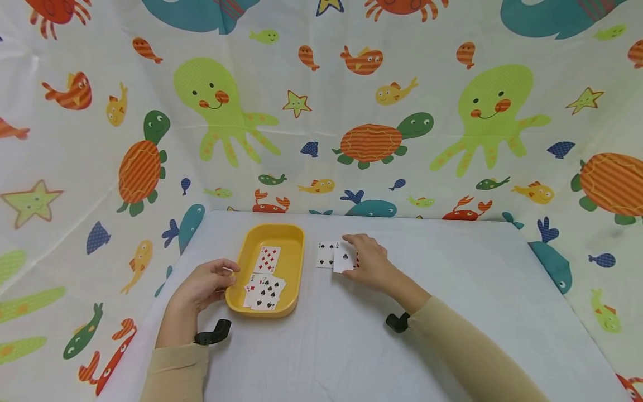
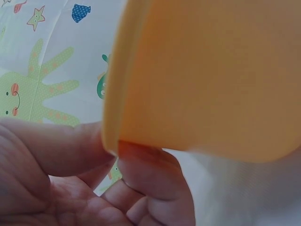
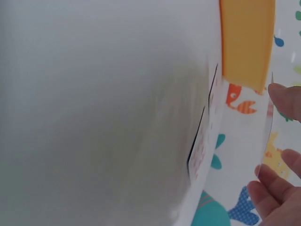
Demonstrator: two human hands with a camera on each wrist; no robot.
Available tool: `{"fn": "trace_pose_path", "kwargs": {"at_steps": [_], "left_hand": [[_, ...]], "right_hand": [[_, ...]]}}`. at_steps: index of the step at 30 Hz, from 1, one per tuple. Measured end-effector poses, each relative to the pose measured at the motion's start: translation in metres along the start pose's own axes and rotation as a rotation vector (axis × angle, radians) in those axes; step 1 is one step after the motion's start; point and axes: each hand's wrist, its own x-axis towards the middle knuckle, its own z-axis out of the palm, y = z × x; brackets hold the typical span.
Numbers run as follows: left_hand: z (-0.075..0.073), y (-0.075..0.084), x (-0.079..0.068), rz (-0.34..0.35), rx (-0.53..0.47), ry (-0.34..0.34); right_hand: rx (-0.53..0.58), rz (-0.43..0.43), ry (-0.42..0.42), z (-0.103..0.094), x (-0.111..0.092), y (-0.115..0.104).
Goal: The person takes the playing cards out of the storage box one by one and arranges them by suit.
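My left hand (image 1: 205, 283) pinches the rim of a yellow tray (image 1: 300, 262) at its left side, thumb and fingers on either side of the wall in the left wrist view. Inside the tray lie a diamond card (image 1: 267, 259) and several overlapping cards (image 1: 266, 293), a spade card on top. With its thumb and fingertips, my right hand (image 1: 370, 261) holds a playing card (image 1: 342, 262) showing a black club by opposite edges. That card (image 3: 269, 136) appears edge-on in the right wrist view, apart from the table. Partly behind it lies a spade card (image 1: 324, 254).
Two cards lie on the white table in the right wrist view, a nearer card (image 3: 196, 148) and a farther card (image 3: 214, 89). Behind the white table (image 1: 452, 268) hangs a sheet (image 1: 311, 72) printed with sea animals. Black devices sit on both wrists.
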Motion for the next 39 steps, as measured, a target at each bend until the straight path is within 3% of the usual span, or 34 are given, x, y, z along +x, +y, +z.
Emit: {"fn": "trace_pose_path", "kwargs": {"at_steps": [23, 39], "left_hand": [[0.001, 0.002, -0.003, -0.006, -0.008, -0.007], [0.001, 0.003, -0.004, -0.009, -0.013, -0.008]], "right_hand": [[-0.04, 0.131, -0.062, -0.016, -0.009, 0.061], [-0.046, 0.181, -0.122, -0.021, -0.005, 0.079]]}}
